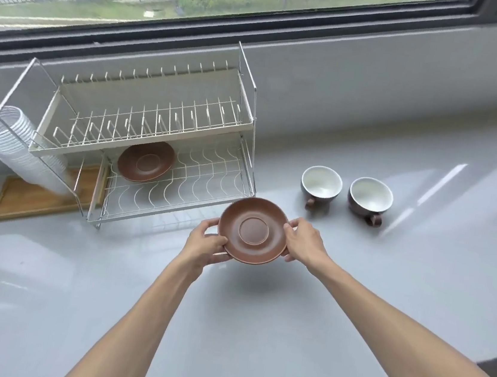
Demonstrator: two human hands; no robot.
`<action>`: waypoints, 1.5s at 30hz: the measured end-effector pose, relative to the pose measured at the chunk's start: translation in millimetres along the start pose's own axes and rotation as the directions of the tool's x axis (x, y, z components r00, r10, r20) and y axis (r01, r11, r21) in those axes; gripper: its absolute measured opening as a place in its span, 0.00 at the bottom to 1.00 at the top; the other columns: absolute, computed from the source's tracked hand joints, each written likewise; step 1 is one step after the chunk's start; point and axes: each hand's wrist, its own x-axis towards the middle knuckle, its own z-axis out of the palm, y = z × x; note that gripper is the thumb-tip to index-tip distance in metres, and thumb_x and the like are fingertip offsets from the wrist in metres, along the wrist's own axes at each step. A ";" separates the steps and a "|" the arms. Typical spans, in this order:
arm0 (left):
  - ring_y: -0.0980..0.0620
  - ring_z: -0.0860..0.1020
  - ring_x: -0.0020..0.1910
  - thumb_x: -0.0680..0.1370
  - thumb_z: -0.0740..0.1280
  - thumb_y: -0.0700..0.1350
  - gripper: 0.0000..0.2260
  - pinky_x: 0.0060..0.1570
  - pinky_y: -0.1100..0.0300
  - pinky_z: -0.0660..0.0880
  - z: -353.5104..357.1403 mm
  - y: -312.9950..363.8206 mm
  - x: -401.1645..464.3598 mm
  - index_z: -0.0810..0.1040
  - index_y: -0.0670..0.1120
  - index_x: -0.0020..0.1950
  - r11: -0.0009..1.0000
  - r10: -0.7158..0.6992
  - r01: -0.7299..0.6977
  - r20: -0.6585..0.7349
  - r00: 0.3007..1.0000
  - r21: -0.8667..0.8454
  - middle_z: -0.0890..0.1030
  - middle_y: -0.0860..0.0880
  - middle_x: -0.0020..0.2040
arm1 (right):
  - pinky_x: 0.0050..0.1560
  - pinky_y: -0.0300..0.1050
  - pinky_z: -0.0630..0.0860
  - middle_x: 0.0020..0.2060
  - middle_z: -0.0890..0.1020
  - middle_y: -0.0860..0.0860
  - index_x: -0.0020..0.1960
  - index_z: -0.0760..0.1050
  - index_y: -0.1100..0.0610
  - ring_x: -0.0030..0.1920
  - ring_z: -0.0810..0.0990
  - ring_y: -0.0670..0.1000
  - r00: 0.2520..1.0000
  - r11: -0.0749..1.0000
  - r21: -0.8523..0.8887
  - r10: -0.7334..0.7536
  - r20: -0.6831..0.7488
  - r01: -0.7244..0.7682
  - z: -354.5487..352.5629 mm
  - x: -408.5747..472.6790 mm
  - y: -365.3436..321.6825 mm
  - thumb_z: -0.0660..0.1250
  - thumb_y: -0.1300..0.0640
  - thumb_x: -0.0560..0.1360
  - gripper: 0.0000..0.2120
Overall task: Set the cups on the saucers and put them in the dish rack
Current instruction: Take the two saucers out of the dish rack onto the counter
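A brown saucer (253, 230) is held above the counter, just in front of the dish rack's right front corner. My left hand (208, 239) grips its left rim and my right hand (303, 240) grips its right rim. A second brown saucer (145, 160) lies on the lower wire shelf of the two-tier dish rack (176, 201). Two brown cups with white insides stand upright on the counter to the right of the rack: one cup (320, 186) nearer the rack, the other cup (369, 200) further right, handles toward me.
A white ribbed cutlery holder (11, 143) hangs on the rack's left end above a wooden tray (35, 203). The grey counter (355, 279) runs under a window sill at the back. The rack's upper shelf (143, 119) holds nothing.
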 end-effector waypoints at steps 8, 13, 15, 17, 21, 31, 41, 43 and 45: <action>0.43 0.83 0.42 0.78 0.61 0.29 0.17 0.39 0.54 0.84 83.8 -15.3 13.6 0.73 0.45 0.63 0.993 -0.049 0.035 0.116 0.992 0.115 0.81 0.40 0.50 | 0.50 0.56 0.83 0.39 0.85 0.56 0.55 0.72 0.56 0.33 0.86 0.58 0.983 0.992 0.055 0.117 -0.140 -0.110 -56.9 -6.3 72.9 0.56 0.51 0.80 0.11; 0.44 0.84 0.43 0.78 0.62 0.31 0.19 0.40 0.55 0.84 139.1 -27.7 20.3 0.73 0.45 0.66 0.979 -0.095 0.056 0.199 0.975 0.195 0.82 0.38 0.52 | 0.52 0.51 0.80 0.38 0.85 0.55 0.54 0.72 0.54 0.33 0.86 0.59 0.948 0.974 0.066 0.226 -0.226 -0.216 -94.1 -9.1 113.1 0.55 0.50 0.81 0.10; 0.45 0.83 0.40 0.77 0.62 0.30 0.20 0.37 0.58 0.83 159.3 -33.1 21.4 0.73 0.45 0.66 0.973 -0.113 0.061 0.231 0.966 0.222 0.83 0.40 0.48 | 0.53 0.52 0.80 0.37 0.84 0.55 0.54 0.72 0.53 0.32 0.85 0.58 0.929 0.964 0.076 0.264 -0.261 -0.253 -105.3 -8.2 129.1 0.56 0.50 0.81 0.10; 0.48 0.83 0.37 0.77 0.62 0.30 0.20 0.34 0.61 0.82 176.7 -37.5 20.7 0.73 0.46 0.66 0.967 -0.119 0.054 0.258 0.959 0.248 0.82 0.40 0.47 | 0.53 0.52 0.80 0.36 0.84 0.54 0.55 0.72 0.53 0.32 0.85 0.58 0.913 0.955 0.082 0.296 -0.282 -0.284 -113.9 -7.8 142.5 0.55 0.50 0.81 0.10; 0.47 0.82 0.36 0.77 0.60 0.29 0.20 0.37 0.59 0.83 201.3 -44.6 22.2 0.73 0.46 0.65 0.959 -0.133 0.055 0.271 0.953 0.276 0.81 0.40 0.45 | 0.52 0.53 0.80 0.36 0.82 0.51 0.55 0.72 0.53 0.32 0.85 0.58 0.896 0.947 0.100 0.323 -0.304 -0.307 -126.9 -6.5 161.9 0.56 0.50 0.81 0.10; 0.45 0.80 0.41 0.76 0.59 0.29 0.22 0.45 0.53 0.84 224.2 -53.8 33.8 0.73 0.45 0.67 0.944 -0.146 0.050 0.279 0.949 0.327 0.81 0.40 0.45 | 0.54 0.54 0.79 0.45 0.83 0.53 0.54 0.72 0.52 0.34 0.85 0.58 0.880 0.936 0.108 0.353 -0.318 -0.336 -136.0 3.9 181.6 0.56 0.49 0.81 0.10; 0.49 0.82 0.38 0.77 0.62 0.30 0.22 0.40 0.57 0.84 224.8 -57.3 37.8 0.73 0.45 0.70 0.940 -0.167 0.069 0.275 0.947 0.333 0.81 0.41 0.46 | 0.57 0.53 0.78 0.54 0.83 0.53 0.53 0.71 0.49 0.47 0.84 0.63 0.873 0.928 0.101 0.371 -0.316 -0.358 -134.1 8.3 187.4 0.57 0.46 0.80 0.09; 0.50 0.82 0.39 0.77 0.63 0.31 0.24 0.39 0.59 0.84 225.0 -55.8 37.3 0.72 0.46 0.72 0.939 -0.165 0.060 0.290 0.943 0.338 0.81 0.41 0.47 | 0.57 0.53 0.78 0.55 0.83 0.53 0.54 0.72 0.50 0.47 0.84 0.63 0.870 0.926 0.103 0.376 -0.318 -0.363 -135.0 9.0 186.9 0.57 0.45 0.80 0.11; 0.50 0.83 0.40 0.78 0.63 0.31 0.25 0.39 0.60 0.83 224.7 -54.8 36.3 0.71 0.46 0.73 0.938 -0.161 0.047 0.311 0.937 0.344 0.81 0.41 0.47 | 0.56 0.54 0.78 0.54 0.83 0.54 0.55 0.72 0.49 0.47 0.84 0.63 0.868 0.925 0.101 0.379 -0.320 -0.367 -135.7 9.6 186.7 0.57 0.45 0.80 0.11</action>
